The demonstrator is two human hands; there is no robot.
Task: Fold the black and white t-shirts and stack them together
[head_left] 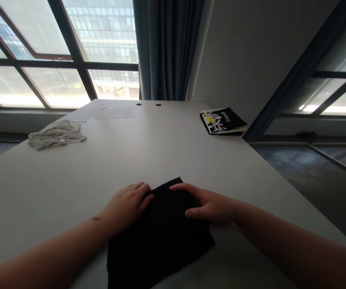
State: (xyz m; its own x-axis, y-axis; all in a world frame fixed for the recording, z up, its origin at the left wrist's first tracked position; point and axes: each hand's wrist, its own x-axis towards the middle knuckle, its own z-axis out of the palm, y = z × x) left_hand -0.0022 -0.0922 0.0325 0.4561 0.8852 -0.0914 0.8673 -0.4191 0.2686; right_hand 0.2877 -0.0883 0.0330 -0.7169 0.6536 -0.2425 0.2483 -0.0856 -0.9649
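A piece of black cloth (160, 237), seemingly folded, lies flat on the near part of the white table in the head view. My left hand (132, 204) is closed on its upper left edge, the thumb lying over the fabric and the fingers curled at the border. On the cloth's upper right side rests my right hand (209, 202), index finger and thumb stretched well apart over the fabric. Its other fingers are largely hidden. The cloth's lower end runs out of the bottom of the view, and what kind of garment it is, I cannot tell.
The white table (124, 156) reaches toward a blue curtain (166, 52). A crumpled light-grey cloth (57, 135) lies at left, with paper sheets (114, 113) behind it. A folded black item with white and yellow print (222, 121) sits by the far right edge.
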